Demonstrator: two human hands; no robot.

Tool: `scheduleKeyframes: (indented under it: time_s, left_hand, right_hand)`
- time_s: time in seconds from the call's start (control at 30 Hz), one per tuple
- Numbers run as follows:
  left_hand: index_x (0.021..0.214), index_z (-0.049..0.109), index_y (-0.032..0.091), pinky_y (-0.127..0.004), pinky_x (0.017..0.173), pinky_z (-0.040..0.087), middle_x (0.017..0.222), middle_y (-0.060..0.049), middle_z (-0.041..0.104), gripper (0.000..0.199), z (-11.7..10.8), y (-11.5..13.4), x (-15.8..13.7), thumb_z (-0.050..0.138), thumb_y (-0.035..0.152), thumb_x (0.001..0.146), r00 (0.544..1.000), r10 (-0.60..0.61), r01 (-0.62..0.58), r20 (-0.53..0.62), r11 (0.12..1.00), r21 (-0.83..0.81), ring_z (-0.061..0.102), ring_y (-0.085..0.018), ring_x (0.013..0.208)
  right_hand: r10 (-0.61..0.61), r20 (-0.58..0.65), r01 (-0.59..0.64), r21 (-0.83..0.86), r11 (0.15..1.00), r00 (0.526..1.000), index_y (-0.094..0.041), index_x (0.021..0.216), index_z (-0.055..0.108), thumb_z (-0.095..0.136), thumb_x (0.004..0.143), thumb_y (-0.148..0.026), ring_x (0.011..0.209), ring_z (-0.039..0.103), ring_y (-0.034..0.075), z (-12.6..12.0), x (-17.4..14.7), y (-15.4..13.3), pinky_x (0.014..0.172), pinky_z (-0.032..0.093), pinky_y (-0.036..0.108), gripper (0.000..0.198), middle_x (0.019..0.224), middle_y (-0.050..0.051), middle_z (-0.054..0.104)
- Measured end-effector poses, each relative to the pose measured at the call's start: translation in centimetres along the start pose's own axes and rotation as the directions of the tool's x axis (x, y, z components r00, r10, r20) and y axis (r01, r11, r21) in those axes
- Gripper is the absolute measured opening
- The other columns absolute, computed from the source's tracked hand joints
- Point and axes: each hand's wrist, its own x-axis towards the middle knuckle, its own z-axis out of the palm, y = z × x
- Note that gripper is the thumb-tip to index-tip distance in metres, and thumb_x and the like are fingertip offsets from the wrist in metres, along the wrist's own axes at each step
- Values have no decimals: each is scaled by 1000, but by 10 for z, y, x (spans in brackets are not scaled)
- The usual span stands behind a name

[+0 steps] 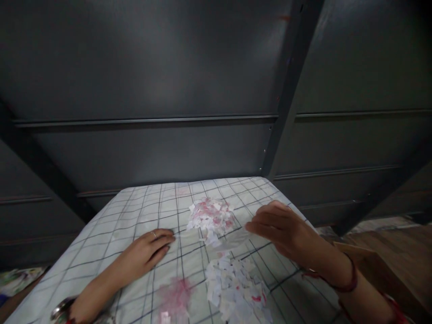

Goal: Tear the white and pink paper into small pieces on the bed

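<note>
My left hand point(153, 249) rests on the checked cloth, a ring on one finger. Its fingers are loosely bent with the thumb apart, and nothing shows in them. Over the right half of the table, my right hand point(278, 229) is closed in a pinch at the edge of a thin, pale, see-through sheet point(234, 239), blurred. That sheet lies between two heaps of small paper scraps. The farther paper pile point(209, 215) is white mixed with pink. Nearer me, the second paper pile point(236, 290) is mostly white with a few red bits.
A white cloth with dark grid lines point(145, 204) covers the table. To the left of the near pile lies a pink, blurred clump point(177, 292). Dark metal panels point(151, 153) rise behind the table. At the lower right stands a brown box point(378, 265) on the floor.
</note>
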Motion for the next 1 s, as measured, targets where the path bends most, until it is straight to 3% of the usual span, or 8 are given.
scheduleKeyframes:
  time_s: [0.17,0.4,0.47,0.67,0.87,1.0]
  left_hand:
    - [106,58,22,-27,87,48,108,-3,61,25,1,-1,0,40,22,90,1000,7,-7,-5,1000,2,58,-15,97]
    - [105,58,20,-29,87,48,108,-5,60,24,3,-2,-1,40,21,89,1000,16,-16,-17,1000,-2,58,-16,97]
    - [106,58,21,-29,87,48,108,-5,60,25,3,-2,-2,40,21,89,1000,17,-17,-14,1000,5,58,-16,98]
    - [107,58,21,-29,86,49,108,-5,60,26,2,-2,-3,39,20,89,1000,15,-15,-14,1000,13,58,-16,97]
    - [106,58,21,-30,86,49,107,-5,60,25,2,-2,-2,39,19,88,1000,10,-10,-12,1000,-2,58,-15,96]
    - [106,57,22,-32,87,48,108,-4,60,25,2,-1,-3,40,20,89,1000,2,-2,-16,1000,-18,58,-16,97]
  right_hand:
    - [30,52,-29,-27,999,998,-19,93,59,34,90,-7,69,47,14,-3,-7,8,66,36,29,27,71,2,58]
    - [-41,-54,40,-14,999,998,-16,91,57,38,91,-10,74,49,13,22,4,-5,69,36,29,19,76,1,62]
    - [-31,-80,30,-15,999,996,-16,92,57,38,91,-8,76,50,14,19,3,-5,69,36,30,21,78,2,62]
    - [17,52,-17,-2,1000,999,-19,90,58,34,88,-3,68,48,13,7,-4,3,64,34,29,28,71,1,59]
    - [-46,-59,46,0,999,997,-17,91,56,36,88,-2,74,50,13,22,4,-8,70,36,29,26,76,1,62]
    - [-2,-36,2,-2,1000,999,-18,91,58,35,90,-7,73,50,14,11,-1,-4,67,36,29,26,75,2,61]
